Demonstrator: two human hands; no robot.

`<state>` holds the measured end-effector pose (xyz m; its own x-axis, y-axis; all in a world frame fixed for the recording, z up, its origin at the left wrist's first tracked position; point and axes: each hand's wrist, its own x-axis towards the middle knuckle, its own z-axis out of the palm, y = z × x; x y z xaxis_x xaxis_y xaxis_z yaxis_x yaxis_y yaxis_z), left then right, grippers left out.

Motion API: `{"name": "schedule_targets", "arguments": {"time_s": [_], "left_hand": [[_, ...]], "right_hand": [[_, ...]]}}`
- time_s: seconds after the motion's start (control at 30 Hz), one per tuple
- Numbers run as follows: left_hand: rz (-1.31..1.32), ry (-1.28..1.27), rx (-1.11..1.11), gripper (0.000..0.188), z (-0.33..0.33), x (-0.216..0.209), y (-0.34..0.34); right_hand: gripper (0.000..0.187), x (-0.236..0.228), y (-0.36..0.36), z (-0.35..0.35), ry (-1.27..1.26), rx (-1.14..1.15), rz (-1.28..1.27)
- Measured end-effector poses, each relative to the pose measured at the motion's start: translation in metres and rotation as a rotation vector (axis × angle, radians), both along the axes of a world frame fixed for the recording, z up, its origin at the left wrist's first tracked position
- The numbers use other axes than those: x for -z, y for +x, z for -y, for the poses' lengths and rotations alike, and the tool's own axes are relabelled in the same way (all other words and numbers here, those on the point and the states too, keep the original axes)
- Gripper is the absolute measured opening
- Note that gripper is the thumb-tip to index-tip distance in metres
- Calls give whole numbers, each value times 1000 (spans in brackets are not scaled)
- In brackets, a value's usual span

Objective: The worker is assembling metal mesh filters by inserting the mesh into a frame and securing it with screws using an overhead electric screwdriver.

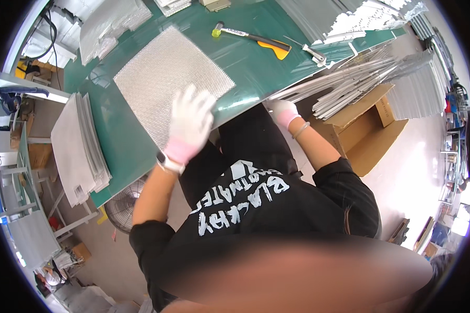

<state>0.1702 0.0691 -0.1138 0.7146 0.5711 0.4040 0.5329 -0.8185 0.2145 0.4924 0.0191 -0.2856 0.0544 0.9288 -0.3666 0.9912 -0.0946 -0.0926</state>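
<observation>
My left hand (190, 119), in a white glove with a pink cuff, lies over the near right part of a silvery mesh sheet (164, 73). Its fingers are stretched out, somewhat blurred. The sheet rests flat on the green tabletop (261, 73), one corner close to the near edge. My right hand (283, 111), gloved the same way, is low at the table's near edge with curled fingers. Beside it are the near ends of long, thin metal strips (344, 83); what its fingers hold, if anything, is hidden.
A hammer (245, 35), a yellow-orange tool (274, 49) and a white-handled tool (314, 53) lie farther back. Stacked sheets (78, 146) stand at the left edge. An open cardboard box (371, 130) is below the strips; a fan (125, 206) stands under the table's left end.
</observation>
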Motion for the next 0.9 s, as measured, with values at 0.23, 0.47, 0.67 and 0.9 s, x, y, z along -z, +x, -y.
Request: {"name": "schedule_targets", "arguments": {"time_s": [0.23, 0.47, 0.67, 0.9], "left_hand": [[233, -1317, 138, 33, 87, 115, 11], [424, -1393, 112, 34, 76, 150, 40], [368, -1450, -89, 35, 82, 159, 5], [696, -1578, -48, 36, 62, 189, 52]], "right_hand": [[13, -78, -33, 9, 184, -270, -109], [22, -5, 1, 1, -8, -86, 14], [18, -90, -50, 22, 235, -399, -144], [26, -182, -174, 40, 310, -716, -380]]}}
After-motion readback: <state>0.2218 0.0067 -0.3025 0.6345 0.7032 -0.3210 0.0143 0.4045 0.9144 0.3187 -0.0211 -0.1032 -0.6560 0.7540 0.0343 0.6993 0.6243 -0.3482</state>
